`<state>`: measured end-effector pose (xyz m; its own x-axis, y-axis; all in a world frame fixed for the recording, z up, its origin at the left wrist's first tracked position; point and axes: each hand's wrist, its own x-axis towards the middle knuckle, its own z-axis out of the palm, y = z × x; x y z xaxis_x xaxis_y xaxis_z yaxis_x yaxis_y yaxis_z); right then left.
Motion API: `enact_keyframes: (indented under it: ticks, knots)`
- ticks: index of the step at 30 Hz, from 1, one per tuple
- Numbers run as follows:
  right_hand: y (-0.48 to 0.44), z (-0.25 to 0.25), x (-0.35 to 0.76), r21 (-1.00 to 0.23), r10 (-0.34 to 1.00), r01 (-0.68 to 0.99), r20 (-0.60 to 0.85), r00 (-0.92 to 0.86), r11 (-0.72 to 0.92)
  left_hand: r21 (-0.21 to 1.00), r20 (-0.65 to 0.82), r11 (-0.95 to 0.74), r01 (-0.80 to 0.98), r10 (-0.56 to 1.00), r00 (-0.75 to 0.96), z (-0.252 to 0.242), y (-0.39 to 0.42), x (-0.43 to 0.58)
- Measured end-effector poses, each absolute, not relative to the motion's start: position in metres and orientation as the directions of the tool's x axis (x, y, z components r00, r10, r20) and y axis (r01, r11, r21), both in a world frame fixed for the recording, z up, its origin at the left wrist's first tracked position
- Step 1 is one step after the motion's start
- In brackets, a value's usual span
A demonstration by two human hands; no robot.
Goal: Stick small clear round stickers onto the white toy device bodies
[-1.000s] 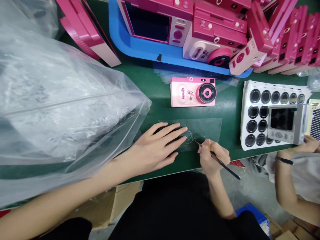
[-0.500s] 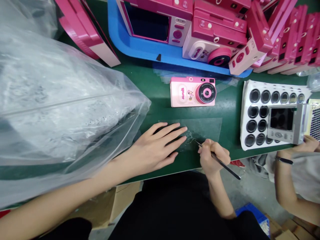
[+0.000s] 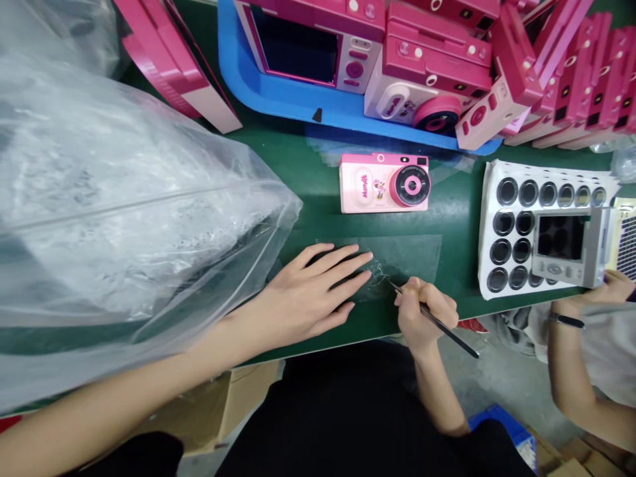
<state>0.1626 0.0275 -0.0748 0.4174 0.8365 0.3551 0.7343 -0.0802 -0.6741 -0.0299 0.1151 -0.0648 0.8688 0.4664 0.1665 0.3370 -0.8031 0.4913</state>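
Observation:
My left hand (image 3: 311, 291) lies flat, fingers spread, on the edge of a clear plastic film (image 3: 410, 258) on the green workbench (image 3: 308, 149). My right hand (image 3: 424, 315) grips a slim black pointed tool (image 3: 444, 333), like a pen, with its tip touching the film near my left fingertips. A small crumpled patch of film shows there. Just above the film stands a pink toy camera (image 3: 383, 183) with a cartoon print and a round lens, apart from both hands.
A large clear plastic bag (image 3: 124, 199) fills the left. A blue tray (image 3: 278, 99) and stacked pink camera shells (image 3: 586, 79) lie at the back. At right, a co-worker's hand (image 3: 616, 288) holds a silver camera body (image 3: 566, 248) over a white sheet (image 3: 489, 232) of black rings.

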Motion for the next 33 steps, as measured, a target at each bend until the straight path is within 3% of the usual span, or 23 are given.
enact_keyframes:
  ticks: [33]
  knots:
    - [0.0282, -0.0738, 0.1623, -0.686, 0.843, 0.725, 0.357, 0.403, -0.056, 0.484, 0.170, -0.806, 0.340, 0.468, 0.867, -0.0621, 0.1163, -0.0296]
